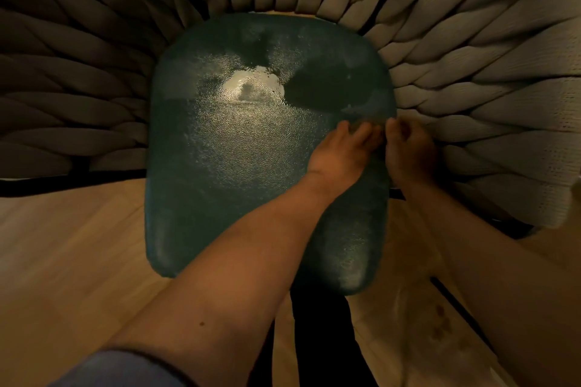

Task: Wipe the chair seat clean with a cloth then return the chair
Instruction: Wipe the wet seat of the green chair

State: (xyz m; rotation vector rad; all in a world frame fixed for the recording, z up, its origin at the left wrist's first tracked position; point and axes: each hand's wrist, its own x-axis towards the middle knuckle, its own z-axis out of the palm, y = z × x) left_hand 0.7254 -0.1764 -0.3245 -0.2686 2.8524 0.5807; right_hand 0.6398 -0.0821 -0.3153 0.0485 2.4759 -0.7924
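The chair seat (251,166) is a dark teal, glossy, textured pad, seen from above, with a bright lamp reflection near its middle. Both my hands meet at its right edge. My left hand (342,148) lies on the seat with its fingers bent toward the edge. My right hand (408,148) comes in from the right with fingers curled. Between the fingertips sits a small dim brownish piece that looks like the cloth (372,123); it is blurred and mostly hidden by the fingers.
A thick beige woven-rope backrest (471,72) curves around the seat's far side and both flanks. Black frame bars (63,181) run beside the seat. Light wooden floor (63,261) lies below on the left, and a stained patch of floor (440,320) on the right.
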